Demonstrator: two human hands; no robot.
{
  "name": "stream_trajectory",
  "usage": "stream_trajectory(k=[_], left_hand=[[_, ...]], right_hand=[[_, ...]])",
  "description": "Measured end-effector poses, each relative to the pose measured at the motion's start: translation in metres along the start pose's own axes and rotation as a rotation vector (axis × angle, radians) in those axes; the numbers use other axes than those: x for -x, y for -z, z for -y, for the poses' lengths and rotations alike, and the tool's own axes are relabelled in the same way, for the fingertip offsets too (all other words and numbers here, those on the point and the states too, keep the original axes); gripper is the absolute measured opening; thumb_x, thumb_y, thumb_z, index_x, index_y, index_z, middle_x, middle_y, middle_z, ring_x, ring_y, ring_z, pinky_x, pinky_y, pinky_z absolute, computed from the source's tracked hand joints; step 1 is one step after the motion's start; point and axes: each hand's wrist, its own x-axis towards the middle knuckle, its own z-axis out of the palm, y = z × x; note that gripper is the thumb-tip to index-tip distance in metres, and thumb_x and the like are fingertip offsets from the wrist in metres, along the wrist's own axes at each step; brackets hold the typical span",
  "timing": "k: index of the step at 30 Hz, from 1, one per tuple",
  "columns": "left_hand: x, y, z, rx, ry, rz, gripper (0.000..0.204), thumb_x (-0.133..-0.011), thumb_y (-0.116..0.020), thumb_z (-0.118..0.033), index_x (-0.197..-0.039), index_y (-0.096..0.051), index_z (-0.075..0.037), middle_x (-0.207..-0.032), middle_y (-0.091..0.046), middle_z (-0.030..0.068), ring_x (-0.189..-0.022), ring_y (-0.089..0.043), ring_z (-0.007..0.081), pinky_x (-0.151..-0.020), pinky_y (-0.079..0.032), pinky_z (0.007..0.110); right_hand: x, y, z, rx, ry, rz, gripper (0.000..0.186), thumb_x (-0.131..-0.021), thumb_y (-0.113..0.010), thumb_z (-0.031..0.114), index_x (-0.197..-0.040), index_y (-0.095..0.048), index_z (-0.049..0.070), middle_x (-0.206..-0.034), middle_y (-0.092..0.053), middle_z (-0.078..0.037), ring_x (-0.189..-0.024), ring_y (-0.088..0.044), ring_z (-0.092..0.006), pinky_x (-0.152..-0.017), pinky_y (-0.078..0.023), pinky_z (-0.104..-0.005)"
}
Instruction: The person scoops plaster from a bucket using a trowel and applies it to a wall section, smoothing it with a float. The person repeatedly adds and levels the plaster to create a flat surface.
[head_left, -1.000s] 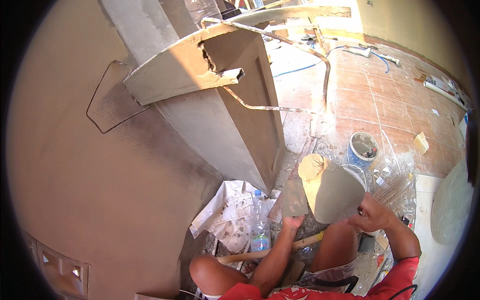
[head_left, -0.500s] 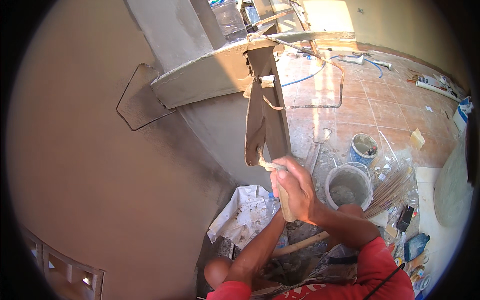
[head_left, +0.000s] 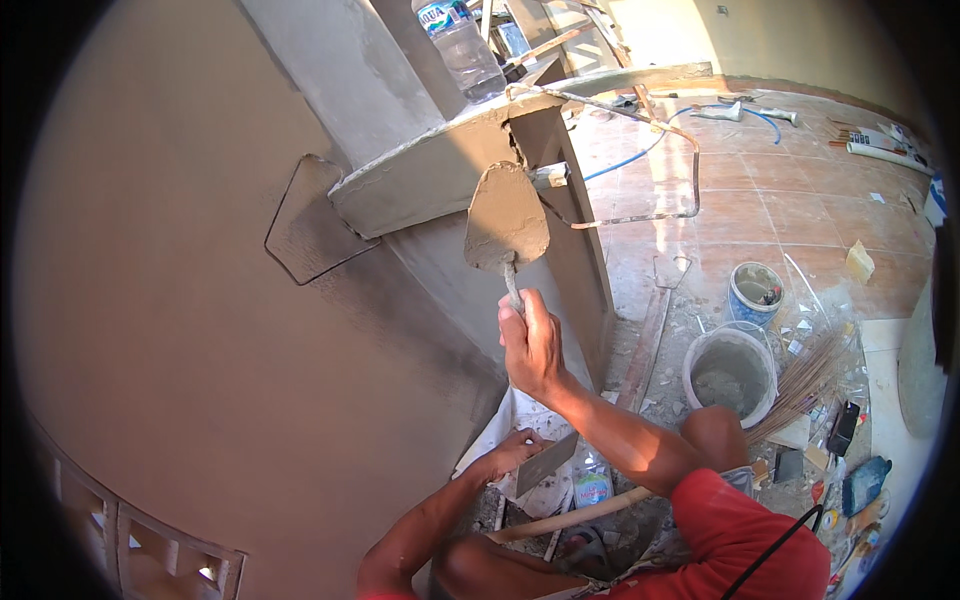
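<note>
Hands grip: right (head_left: 530, 345) a trowel (head_left: 507, 217) near ledge edge (head_left: 420, 185), left (head_left: 515, 452) a scraper (head_left: 546, 463).

Clear plastic water bottle (head_left: 462, 48) stands upright on the grey plastered ledge at top centre; blue and white label band wraps its upper part, near the frame edge. Second bottle or pouch with a blue and white label (head_left: 592, 487) lies low among rubble on the floor, just right of the lower hand; shape unclear. Small blue and white carton (head_left: 866, 137) rests on the tiled floor at far right, beside a white pipe. Dark rectangular slab, possibly a phone (head_left: 842, 428), lies by the broom bristles at right; screen state cannot be told. No signs visible.
</note>
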Motion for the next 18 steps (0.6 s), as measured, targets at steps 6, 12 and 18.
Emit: stream_trajectory(k=[6,12,18], left_hand=[[0.007,-0.018,0.026,0.105,0.024,-0.008,0.029,-0.087,-0.056,-0.02,-0.112,-0.056,-0.004,-0.109,-0.056,0.0085,-0.101,-0.053,0.0151,-0.086,-0.043,0.03],[0.008,-0.013,0.013,0.082,-0.058,-0.022,0.03,-0.084,-0.055,-0.017,-0.111,-0.056,-0.004,-0.108,-0.055,0.0082,-0.099,-0.052,0.0155,-0.085,-0.043,0.03],[0.008,-0.013,0.008,0.068,-0.07,-0.005,0.028,-0.084,-0.056,-0.017,-0.109,-0.057,-0.004,-0.104,-0.055,0.0082,-0.097,-0.052,0.0153,-0.084,-0.043,0.03]], right_hand=[[-0.014,-0.02,-0.019,-0.002,0.021,-0.088,0.021,-0.093,-0.053,0.016,-0.093,-0.043,-0.002,-0.059,-0.052,-0.013,-0.05,-0.057,-0.0285,-0.049,-0.042,-0.0384],[-0.022,-0.031,-0.02,-0.013,-0.036,-0.131,0.026,-0.091,-0.059,0.016,-0.093,-0.04,-0.002,-0.055,-0.051,-0.013,-0.047,-0.055,-0.0276,-0.048,-0.041,-0.0376],[-0.019,-0.035,-0.014,-0.128,-0.159,-0.141,0.027,-0.091,-0.06,0.018,-0.092,-0.04,0.0,-0.055,-0.051,-0.007,-0.047,-0.058,-0.0205,-0.046,-0.044,-0.0345]])
